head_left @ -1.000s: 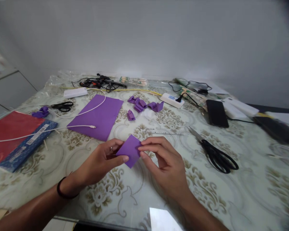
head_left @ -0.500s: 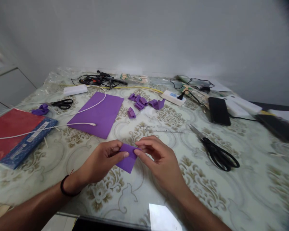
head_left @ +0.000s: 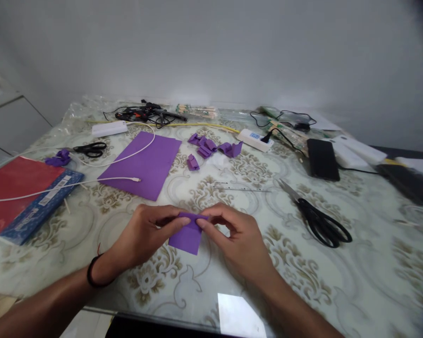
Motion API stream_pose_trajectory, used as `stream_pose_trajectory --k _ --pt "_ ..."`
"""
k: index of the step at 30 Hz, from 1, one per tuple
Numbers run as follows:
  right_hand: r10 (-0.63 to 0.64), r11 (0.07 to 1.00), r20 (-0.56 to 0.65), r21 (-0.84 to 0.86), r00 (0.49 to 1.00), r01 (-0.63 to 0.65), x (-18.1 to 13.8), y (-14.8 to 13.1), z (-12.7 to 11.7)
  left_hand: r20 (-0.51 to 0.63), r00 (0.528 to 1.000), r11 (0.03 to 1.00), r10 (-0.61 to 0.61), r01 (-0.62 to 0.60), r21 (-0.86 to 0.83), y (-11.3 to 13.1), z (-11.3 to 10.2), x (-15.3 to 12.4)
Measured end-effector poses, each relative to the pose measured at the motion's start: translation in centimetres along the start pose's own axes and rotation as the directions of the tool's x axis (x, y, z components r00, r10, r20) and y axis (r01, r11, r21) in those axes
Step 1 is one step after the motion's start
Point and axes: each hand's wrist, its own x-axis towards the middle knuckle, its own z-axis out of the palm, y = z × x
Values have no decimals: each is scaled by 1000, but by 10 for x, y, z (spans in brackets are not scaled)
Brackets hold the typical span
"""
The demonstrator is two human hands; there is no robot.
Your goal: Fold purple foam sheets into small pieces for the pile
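A small purple paper piece (head_left: 187, 235) lies low over the patterned table near the front edge, its top edge folded over. My left hand (head_left: 146, 233) pinches its left side with thumb and fingers. My right hand (head_left: 232, 232) pinches the folded top edge from the right. A black band circles my left wrist. A large purple sheet (head_left: 143, 163) lies behind my hands. Several small folded purple pieces (head_left: 211, 149) sit further back.
Black scissors (head_left: 319, 220) lie to the right, a smaller pair (head_left: 90, 149) at the back left. A red and blue paper pack (head_left: 19, 192) with a white cable (head_left: 66, 185) is at the left. A power strip (head_left: 255, 140), phone (head_left: 322, 158) and tangled wires line the back.
The paper piece was held up as a flat square; both hands have lowered it toward the table and folded its top edge over.
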Motion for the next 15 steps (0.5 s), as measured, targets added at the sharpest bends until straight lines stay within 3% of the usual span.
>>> stream_pose_trajectory --k 6,15 --pt "-109 994 -84 9 991 110 0 -1 -1 -62 997 999 -36 33 -40 -3 2 0" --pt "80 988 -118 141 990 -63 -3 0 2 -111 992 998 58 -62 -32 -1 5 -4"
